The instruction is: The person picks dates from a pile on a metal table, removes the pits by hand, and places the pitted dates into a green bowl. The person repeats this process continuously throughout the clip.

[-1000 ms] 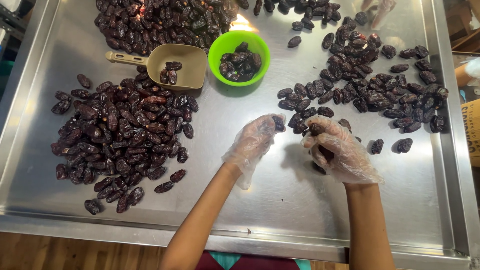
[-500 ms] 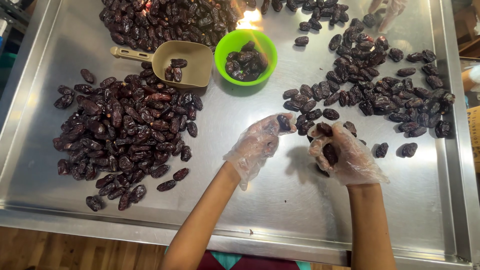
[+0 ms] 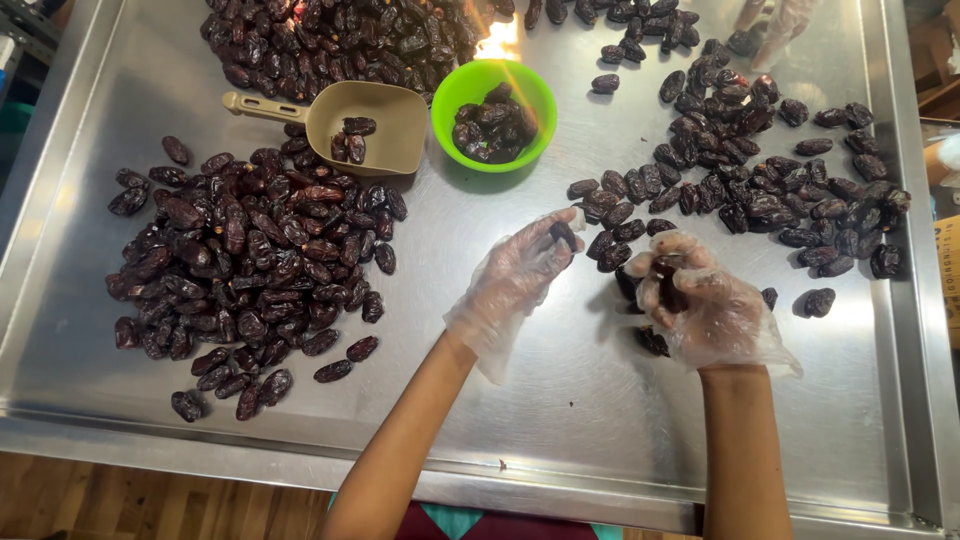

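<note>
The biggest thing in view was the stainless steel tray table (image 3: 560, 440), raised rim all round, taking up pretty much the whole shot. On it sat three spreads of dark dates: a big pile on the left (image 3: 250, 260), another heap at the top edge (image 3: 340, 40), and a looser scatter on the right (image 3: 770, 190). Between the top heap and the left pile lay a tan plastic scoop (image 3: 365, 125), handle pointing left, with a few dates in it. Just right of the scoop stood a small green bowl (image 3: 493, 113), partly filled with dates.

Both hands wore thin, clear, baggy plastic gloves. The left hand (image 3: 515, 280) was near the middle of the tray, at the edge of the right scatter, with its fingertips pinched on a single date (image 3: 564, 235), the rest of the hand loosely curled. The right hand (image 3: 705, 310) was just beside it, cupped and mostly closed round a few dates (image 3: 668, 290), with more loose ones lying on the steel right under and beside it.

Up in the top right corner another person's gloved hand (image 3: 775, 20) showed at the edge of the scatter, too cut off to tell what it was doing.
</note>
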